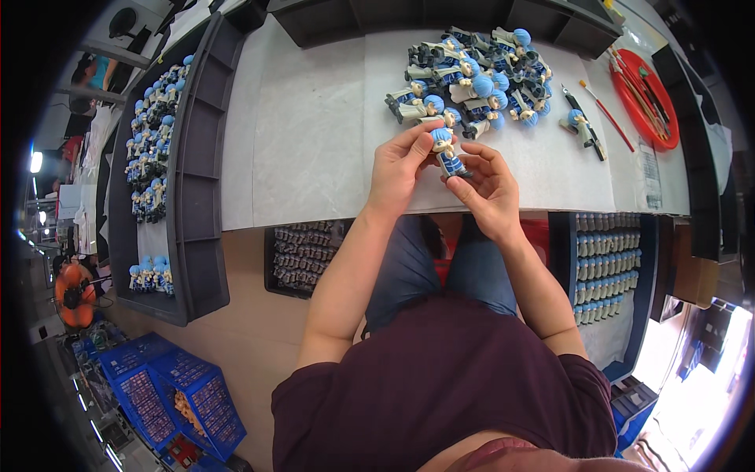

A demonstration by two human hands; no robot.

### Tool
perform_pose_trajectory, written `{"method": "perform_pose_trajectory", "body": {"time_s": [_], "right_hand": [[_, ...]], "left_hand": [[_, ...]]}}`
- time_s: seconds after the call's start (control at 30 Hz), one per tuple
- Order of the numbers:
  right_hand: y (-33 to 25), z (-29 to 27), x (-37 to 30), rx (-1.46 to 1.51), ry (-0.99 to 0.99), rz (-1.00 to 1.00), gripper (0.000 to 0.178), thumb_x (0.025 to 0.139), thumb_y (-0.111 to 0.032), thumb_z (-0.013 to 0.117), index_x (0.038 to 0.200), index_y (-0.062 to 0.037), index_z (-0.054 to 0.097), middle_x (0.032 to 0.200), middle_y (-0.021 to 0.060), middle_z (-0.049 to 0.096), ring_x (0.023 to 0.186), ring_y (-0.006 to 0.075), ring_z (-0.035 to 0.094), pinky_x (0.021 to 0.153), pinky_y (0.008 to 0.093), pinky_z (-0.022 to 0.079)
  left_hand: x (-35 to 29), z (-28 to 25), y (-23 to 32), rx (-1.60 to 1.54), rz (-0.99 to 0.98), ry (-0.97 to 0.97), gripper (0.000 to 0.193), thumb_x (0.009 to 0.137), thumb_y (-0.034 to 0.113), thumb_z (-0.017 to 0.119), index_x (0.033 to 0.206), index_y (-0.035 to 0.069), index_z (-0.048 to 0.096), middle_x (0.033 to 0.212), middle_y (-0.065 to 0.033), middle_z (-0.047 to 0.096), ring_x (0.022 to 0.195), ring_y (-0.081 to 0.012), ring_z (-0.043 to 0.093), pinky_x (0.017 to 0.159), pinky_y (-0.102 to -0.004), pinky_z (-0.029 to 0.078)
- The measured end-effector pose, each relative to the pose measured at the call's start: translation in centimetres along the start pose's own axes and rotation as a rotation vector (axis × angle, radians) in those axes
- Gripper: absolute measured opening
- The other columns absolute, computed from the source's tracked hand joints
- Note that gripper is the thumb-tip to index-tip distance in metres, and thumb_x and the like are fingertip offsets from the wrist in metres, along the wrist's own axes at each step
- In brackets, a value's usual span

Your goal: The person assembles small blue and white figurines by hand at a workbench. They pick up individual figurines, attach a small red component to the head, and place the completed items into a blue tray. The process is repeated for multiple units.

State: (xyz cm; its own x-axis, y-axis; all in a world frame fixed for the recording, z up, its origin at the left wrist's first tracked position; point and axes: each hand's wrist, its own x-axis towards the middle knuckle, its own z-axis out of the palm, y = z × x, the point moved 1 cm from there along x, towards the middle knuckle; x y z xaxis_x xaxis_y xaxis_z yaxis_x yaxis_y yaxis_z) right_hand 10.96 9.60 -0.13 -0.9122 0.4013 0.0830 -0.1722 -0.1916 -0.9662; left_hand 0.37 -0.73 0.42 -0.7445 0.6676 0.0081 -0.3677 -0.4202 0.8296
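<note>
Over the near edge of the white worktable [314, 134], both hands meet around a single small figurine [448, 155] with a round blue-haired head and a dark blue and cream body. It is held up clear of the tabletop, just short of the heap of matching figurines [472, 79] lying farther back on the table. The left hand [395, 169] has thumb and forefinger pinched at the figure's head, while the right hand [489, 187] curls in from below, its fingertips closed on the body and legs; neither hand is slack, both are grasping the same piece.

By the look of it the figurine is a light, stiff moulded piece (probably hard plastic or vinyl), so weight should be no trouble, but the smooth painted surface may be somewhat slippery and could scuff. The thin limbs seem the weakest parts; the safer places to take hold are the bulky head and the torso, as the hands do now.

To the right on the table lie one separate figurine [580, 123], a red-handled brush [607, 116] and a round red dish [646, 88] holding more brushes. A dark tray [197, 197] at the left carries rows of standing figurines, and another tray [609, 267] at the right, below the table edge, holds rows of pale parts. Blue crates [177, 389] sit on the floor.
</note>
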Motion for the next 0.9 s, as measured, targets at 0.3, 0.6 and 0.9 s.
{"method": "perform_pose_trajectory", "body": {"time_s": [0.3,0.6,0.9], "right_hand": [[-0.4,0.0,0.02,0.033,-0.019,0.021,0.051,0.08,0.0,0.064,0.124,-0.0007,0.038,0.106,0.0137,0.052,0.098,0.0168,0.056,0.087,0.0287,0.046],[-0.31,-0.03,-0.14,-0.02,-0.004,0.023,0.056,0.076,-0.003,0.07,0.123,-0.0012,0.039,0.102,0.0113,0.053,0.094,0.0153,0.056,0.082,0.0274,0.048],[-0.22,-0.08,-0.04,0.009,-0.006,0.027,0.054,0.077,-0.001,0.068,0.123,-0.0003,0.039,0.104,0.0133,0.053,0.096,0.0164,0.056,0.084,0.0287,0.047]], "left_hand": [[0.07,-0.36,-0.17,-0.007,0.009,-0.028,0.028,0.088,0.015,0.058,0.11,-0.002,0.056,0.099,-0.0106,0.064,0.078,-0.0127,0.059,0.067,-0.0246,0.048],[0.01,-0.25,0.2,0.045,-0.046,-0.056,0.031,0.092,0.021,0.05,0.11,-0.004,0.056,0.104,-0.0148,0.062,0.097,-0.0192,0.059,0.083,-0.0298,0.048],[0.05,-0.34,0.01,0.024,-0.047,-0.049,0.029,0.09,0.019,0.053,0.11,-0.003,0.057,0.103,-0.0136,0.063,0.096,-0.0181,0.059,0.082,-0.0299,0.047]]}}
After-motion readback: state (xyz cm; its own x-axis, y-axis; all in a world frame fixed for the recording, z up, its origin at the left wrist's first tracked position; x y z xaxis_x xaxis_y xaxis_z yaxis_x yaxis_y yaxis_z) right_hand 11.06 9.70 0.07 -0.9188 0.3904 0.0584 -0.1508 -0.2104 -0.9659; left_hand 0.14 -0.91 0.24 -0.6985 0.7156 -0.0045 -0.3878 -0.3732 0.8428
